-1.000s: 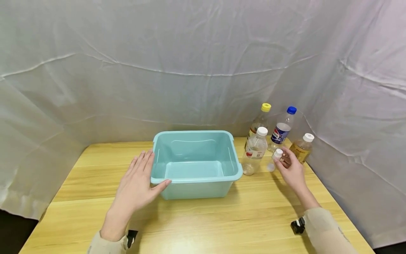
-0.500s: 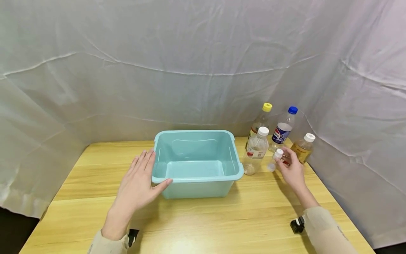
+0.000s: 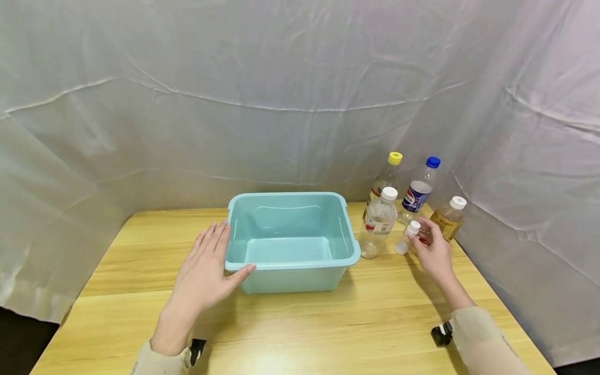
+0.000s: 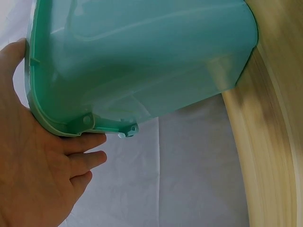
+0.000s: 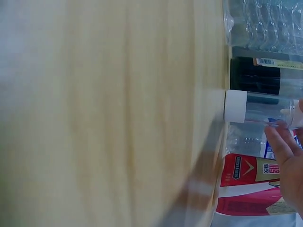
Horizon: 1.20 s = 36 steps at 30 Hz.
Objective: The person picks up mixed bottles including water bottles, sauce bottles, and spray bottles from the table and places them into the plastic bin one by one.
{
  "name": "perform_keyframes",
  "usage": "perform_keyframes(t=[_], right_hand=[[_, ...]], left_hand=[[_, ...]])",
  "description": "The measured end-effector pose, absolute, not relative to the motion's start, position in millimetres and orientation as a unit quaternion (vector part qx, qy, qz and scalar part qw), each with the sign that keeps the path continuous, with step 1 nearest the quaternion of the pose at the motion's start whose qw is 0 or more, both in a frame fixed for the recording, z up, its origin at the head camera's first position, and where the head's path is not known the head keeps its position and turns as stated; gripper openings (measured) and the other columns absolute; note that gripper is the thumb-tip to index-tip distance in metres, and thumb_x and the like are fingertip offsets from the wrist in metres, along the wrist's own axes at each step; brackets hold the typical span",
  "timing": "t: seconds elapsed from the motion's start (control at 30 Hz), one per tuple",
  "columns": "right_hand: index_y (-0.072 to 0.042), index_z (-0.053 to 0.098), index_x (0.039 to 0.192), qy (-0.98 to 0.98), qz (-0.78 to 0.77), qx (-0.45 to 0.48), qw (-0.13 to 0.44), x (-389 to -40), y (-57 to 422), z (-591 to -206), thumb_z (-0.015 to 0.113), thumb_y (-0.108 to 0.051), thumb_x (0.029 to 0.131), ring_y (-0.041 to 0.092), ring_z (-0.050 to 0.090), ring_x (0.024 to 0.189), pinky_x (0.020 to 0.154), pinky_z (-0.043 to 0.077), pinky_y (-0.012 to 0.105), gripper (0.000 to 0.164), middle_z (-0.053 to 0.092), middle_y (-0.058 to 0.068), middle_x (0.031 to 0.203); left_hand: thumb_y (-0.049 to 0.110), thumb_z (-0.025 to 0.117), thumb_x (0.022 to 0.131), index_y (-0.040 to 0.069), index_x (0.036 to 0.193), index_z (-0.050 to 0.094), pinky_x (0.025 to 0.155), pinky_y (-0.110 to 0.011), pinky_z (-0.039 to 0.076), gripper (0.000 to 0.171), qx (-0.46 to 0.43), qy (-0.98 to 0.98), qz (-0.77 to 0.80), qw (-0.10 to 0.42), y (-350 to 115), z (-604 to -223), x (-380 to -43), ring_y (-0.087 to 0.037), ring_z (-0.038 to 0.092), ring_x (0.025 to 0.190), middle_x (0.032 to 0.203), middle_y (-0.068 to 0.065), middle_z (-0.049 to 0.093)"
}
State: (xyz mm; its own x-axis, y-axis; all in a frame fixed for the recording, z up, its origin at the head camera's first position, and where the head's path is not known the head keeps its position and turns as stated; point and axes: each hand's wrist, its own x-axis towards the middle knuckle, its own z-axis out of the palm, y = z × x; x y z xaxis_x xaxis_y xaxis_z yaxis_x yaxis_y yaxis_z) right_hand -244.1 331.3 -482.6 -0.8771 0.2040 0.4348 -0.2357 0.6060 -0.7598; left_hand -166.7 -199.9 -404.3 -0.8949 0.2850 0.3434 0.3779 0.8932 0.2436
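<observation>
In the head view a light-blue plastic bin [image 3: 292, 281] stands mid-table. My left hand [image 3: 201, 276] rests on its front-left corner, fingers straight along the left side and thumb on the front rim. In the left wrist view, the left hand's palm [image 4: 33, 175] lies against the bin's rim [image 4: 32, 90]. At the right, my right hand [image 3: 433, 255] pinches a small clear bottle [image 3: 407, 239] with a white cap, upright, between thumb and fingers. The right wrist view shows this small bottle's white lower end [image 5: 235, 106] close to the table; whether it touches is unclear.
Around the right hand stand a clear bottle with a white cap [image 3: 375, 229], a yellow-capped bottle [image 3: 386, 179], a blue-capped cola bottle [image 3: 417, 192] and an amber bottle [image 3: 447, 219]. Grey-white cloth [image 3: 281, 104] hangs behind and beside the wooden table [image 3: 300, 338].
</observation>
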Motion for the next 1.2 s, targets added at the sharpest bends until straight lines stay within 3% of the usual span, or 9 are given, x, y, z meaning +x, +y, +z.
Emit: perform_keyframes(t=[0.4,0.57,0.7,0.93,1.2], right_hand=[[0.000,0.049,0.148,-0.849,0.454,0.006,0.272,-228,323,-469,0.071,-0.005,0.098,-0.015,0.053,0.102,0.084,0.047,0.001,0.055,0.064,0.023,0.130],[-0.001,0.050,0.148,-0.839,0.460,0.007,0.292,-220,317,-463,0.072,0.000,0.096,-0.015,0.054,0.102,0.084,0.048,0.001,0.057,0.063,0.021,0.128],[0.004,0.050,0.146,-0.827,0.472,0.012,0.305,-215,311,-459,0.070,0.011,0.093,-0.014,0.056,0.104,0.086,0.050,0.003,0.058,0.063,0.013,0.124],[0.008,0.051,0.143,-0.796,0.505,0.054,0.330,-201,300,-442,0.069,0.019,0.089,-0.008,0.062,0.107,0.087,0.054,0.007,0.058,0.061,-0.016,0.117],[0.010,0.052,0.143,-0.771,0.513,0.106,0.362,-185,290,-423,0.069,0.023,0.086,-0.002,0.066,0.106,0.084,0.055,0.008,0.060,0.066,-0.014,0.119]], left_hand=[[0.069,0.058,0.095,-0.007,0.159,0.030,0.128,-0.056,0.020,0.103,-0.176,-0.959,-0.153,0.162,-201,-403,-169,-0.044,0.025,0.155,0.166,-0.024,0.031],[0.068,0.058,0.096,-0.008,0.159,0.030,0.128,-0.056,0.019,0.103,-0.177,-0.959,-0.153,0.159,-202,-402,-169,-0.044,0.025,0.155,0.166,-0.024,0.031],[0.068,0.057,0.096,-0.008,0.159,0.029,0.129,-0.055,0.019,0.103,-0.175,-0.960,-0.151,0.156,-202,-403,-168,-0.043,0.025,0.155,0.166,-0.024,0.031],[0.068,0.057,0.096,-0.008,0.159,0.029,0.129,-0.055,0.019,0.102,-0.172,-0.961,-0.152,0.153,-203,-403,-166,-0.044,0.026,0.155,0.165,-0.025,0.032],[0.069,0.057,0.096,-0.008,0.159,0.031,0.128,-0.055,0.021,0.103,-0.173,-0.961,-0.149,0.156,-200,-405,-167,-0.044,0.027,0.154,0.165,-0.024,0.033]])
